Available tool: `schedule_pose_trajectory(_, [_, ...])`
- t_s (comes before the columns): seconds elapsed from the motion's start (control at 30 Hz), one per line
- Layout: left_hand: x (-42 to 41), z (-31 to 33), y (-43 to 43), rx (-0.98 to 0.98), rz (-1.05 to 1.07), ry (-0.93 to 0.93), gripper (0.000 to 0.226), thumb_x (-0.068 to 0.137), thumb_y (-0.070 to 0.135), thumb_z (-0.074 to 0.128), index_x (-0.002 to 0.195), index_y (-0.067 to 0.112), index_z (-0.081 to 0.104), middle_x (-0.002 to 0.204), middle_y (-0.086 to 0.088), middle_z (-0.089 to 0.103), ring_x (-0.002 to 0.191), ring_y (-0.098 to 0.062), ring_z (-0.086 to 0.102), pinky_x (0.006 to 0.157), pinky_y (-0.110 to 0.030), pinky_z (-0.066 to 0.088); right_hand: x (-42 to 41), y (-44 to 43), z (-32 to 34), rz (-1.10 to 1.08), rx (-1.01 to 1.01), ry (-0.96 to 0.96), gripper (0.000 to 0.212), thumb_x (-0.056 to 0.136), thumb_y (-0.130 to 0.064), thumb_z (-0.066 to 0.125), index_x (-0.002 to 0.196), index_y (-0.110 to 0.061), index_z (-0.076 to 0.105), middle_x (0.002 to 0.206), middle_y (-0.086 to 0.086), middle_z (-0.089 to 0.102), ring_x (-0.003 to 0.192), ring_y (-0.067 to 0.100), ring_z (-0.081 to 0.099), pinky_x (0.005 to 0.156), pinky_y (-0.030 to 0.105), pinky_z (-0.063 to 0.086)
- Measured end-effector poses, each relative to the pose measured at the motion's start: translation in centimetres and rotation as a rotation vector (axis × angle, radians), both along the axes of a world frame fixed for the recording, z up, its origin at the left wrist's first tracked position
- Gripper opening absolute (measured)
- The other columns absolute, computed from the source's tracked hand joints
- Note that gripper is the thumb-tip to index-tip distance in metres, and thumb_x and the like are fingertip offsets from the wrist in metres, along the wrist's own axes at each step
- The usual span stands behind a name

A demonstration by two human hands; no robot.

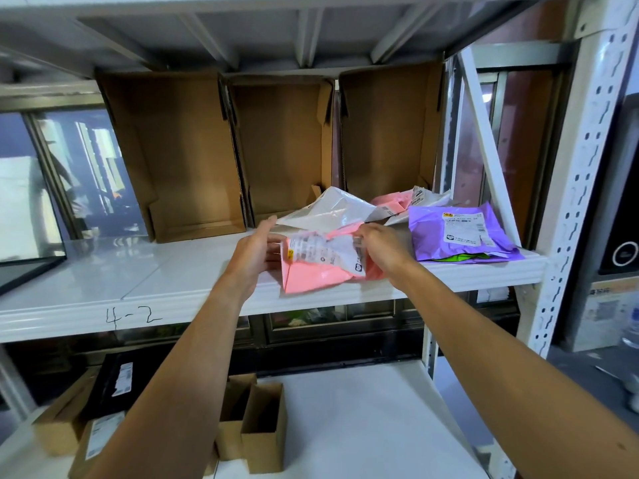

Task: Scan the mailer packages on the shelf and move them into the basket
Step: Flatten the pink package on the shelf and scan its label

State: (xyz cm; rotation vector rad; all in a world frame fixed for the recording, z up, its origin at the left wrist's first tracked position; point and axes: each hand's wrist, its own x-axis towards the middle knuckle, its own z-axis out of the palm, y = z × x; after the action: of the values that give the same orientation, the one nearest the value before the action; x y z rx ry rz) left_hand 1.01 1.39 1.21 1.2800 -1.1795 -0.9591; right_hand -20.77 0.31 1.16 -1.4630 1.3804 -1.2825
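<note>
Picking step: pinching pink mailer at its right edge with right hand, bracing left edge with straight-fingered left hand, at shelf front. Leaving white mailer just behind grip, purple mailer right of it. Likely needing clean lift, label up for scanning.

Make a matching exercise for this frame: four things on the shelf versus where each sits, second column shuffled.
1 pink mailer
2 purple mailer
3 white mailer
4 left cardboard box

A right end of the shelf, label up
B back left, open side facing out
C front edge, left hand and right hand on it
D just behind the pink one, crumpled

Pairs: 1-C, 2-A, 3-D, 4-B
</note>
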Motion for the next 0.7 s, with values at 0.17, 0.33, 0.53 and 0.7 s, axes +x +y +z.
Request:
schedule_pose_trajectory(0.17, [-0.23, -0.01, 0.70, 0.000, -0.062, -0.211, 0.045, 0.096, 0.051, 0.056, 0.099, 0.010, 0.075, 0.080, -0.007, 0.077, 0.076, -0.020, 0.075, 0.059, -0.028, 0.051, 0.71, -0.26, -0.39, 0.082, -0.048, 0.096, 0.017, 0.099, -0.038, 0.053, 0.097, -0.026, 0.066, 0.104, -0.003, 0.070, 0.097, 0.015, 0.067, 0.090, 0.036, 0.055])
schedule_pose_trajectory(0.33, [-0.28, 0.08, 0.81, 0.012, -0.115, -0.245, 0.041, 0.089, 0.055, 0.065, 0.095, 0.016, 0.077, 0.085, -0.001, 0.078, 0.082, -0.018, 0.075, 0.065, -0.026, 0.054, 0.61, -0.17, -0.33, 0.038, -0.053, 0.044, 0.018, 0.101, -0.036, 0.052, 0.098, -0.027, 0.067, 0.104, -0.003, 0.070, 0.095, 0.015, 0.067, 0.081, 0.031, 0.054])
schedule_pose_trajectory(0.53, [0.20, 0.25, 0.79, 0.004, -0.214, -0.263, 0.034, 0.083, 0.040, 0.077, 0.098, 0.010, 0.079, 0.094, -0.011, 0.077, 0.092, -0.026, 0.073, 0.069, -0.029, 0.052, 0.33, 0.11, -0.16, -0.059, -0.074, 0.020, 0.015, 0.100, -0.034, 0.054, 0.091, -0.029, 0.066, 0.096, -0.004, 0.071, 0.088, 0.014, 0.067, 0.075, 0.029, 0.054])
schedule_pose_trajectory(0.7, [-0.18, -0.09, 0.55, -0.025, -0.172, -0.250, 0.031, 0.091, 0.040, 0.068, 0.098, 0.011, 0.077, 0.091, -0.011, 0.077, 0.082, -0.022, 0.075, 0.063, -0.029, 0.058, 0.01, 0.21, 0.06, -0.080, -0.061, -0.124, 0.010, 0.099, -0.027, 0.057, 0.096, -0.021, 0.065, 0.093, -0.001, 0.073, 0.082, 0.013, 0.071, 0.066, 0.025, 0.055])
